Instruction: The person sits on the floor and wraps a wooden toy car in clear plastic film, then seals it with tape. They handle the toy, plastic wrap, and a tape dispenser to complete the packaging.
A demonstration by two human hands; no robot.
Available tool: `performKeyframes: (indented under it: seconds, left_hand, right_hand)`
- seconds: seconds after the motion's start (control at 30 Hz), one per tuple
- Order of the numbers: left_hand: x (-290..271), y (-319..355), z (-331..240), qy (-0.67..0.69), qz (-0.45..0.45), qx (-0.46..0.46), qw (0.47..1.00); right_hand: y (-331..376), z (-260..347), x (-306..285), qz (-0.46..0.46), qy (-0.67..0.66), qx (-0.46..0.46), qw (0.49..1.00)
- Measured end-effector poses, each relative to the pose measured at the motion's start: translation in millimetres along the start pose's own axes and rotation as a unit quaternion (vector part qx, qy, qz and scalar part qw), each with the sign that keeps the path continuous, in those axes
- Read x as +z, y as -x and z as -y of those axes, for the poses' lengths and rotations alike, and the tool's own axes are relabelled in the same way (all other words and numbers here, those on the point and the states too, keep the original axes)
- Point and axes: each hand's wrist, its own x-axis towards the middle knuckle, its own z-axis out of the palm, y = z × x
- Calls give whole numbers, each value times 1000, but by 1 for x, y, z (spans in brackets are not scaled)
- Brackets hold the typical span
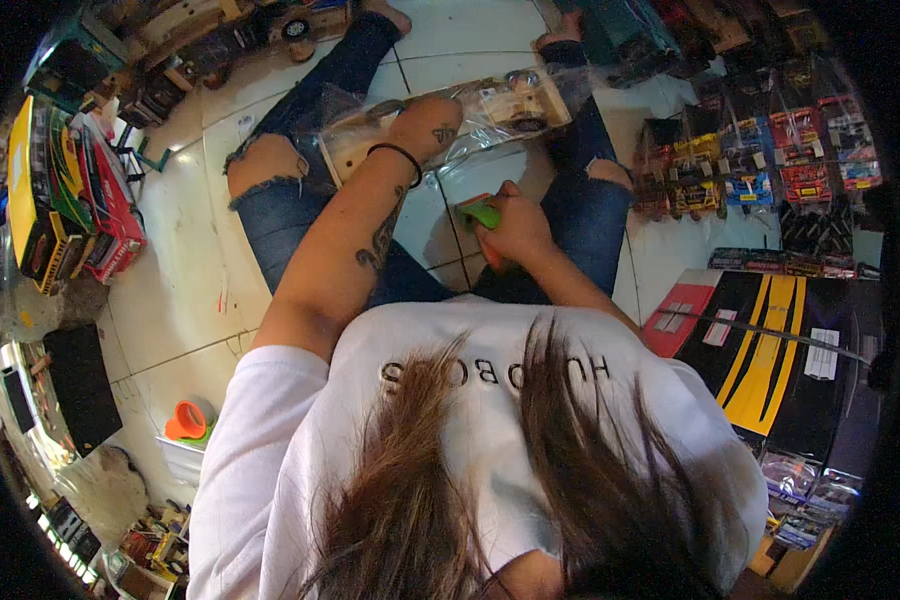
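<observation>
While yellow, green and red boxes (pixel 110 225) lean together at the far left, a dark panel (pixel 82 388) lies lower down, and an orange ring (pixel 182 430) sits on a white container (pixel 182 460) near the left sleeve. Next along the pale tiled floor (pixel 170 290), the left leg (pixel 285 225) stretches out in torn jeans. The left hand (pixel 428 118), below a tattooed forearm with a dark band, is over clear plastic (pixel 460 135); its fingertips are hidden, so I cannot tell whether they grip or lie flat. Inside that plastic, between the lower legs, is a wooden toy vehicle (pixel 510 104) with dark wheels. Nearer the body, the right hand (pixel 518 232) curls its fingers around a green-and-orange object (pixel 482 213), just beside the right leg (pixel 595 215). Farther right are rows of bagged toy cars (pixel 750 165), then a black box with yellow stripes (pixel 770 340).
</observation>
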Motion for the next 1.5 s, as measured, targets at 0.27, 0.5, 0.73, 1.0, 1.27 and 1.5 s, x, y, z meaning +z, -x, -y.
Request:
performKeyframes:
  seconds: [0.27, 0.5, 0.73, 1.0, 1.27, 1.5]
  left_hand:
    - [-18, 5, -30, -172, -142, -57, 973]
    - [-15, -51, -11, -58, -7, -83, 995]
    - [-24, -95, 51, 70, 291, -204, 932]
    - [-38, -85, 77, 205, 302, -196, 910]
    - [-129, 19, -37, 533, 71, -298, 789]
    - [-74, 72, -132, 652, -93, -63, 750]
  right_hand:
    - [121, -126, -48, -530, -4, 30, 847]
    - [145, -270, 60, -401, -291, 327, 805]
    - [63, -149, -6, -423, -215, 128, 871]
    - [-100, 21, 102, -381, -395, -57, 834]
    - [-123, -29, -7, -323, -410, -181, 834]
    - [-78, -38, -74, -174, -454, -261, 834]
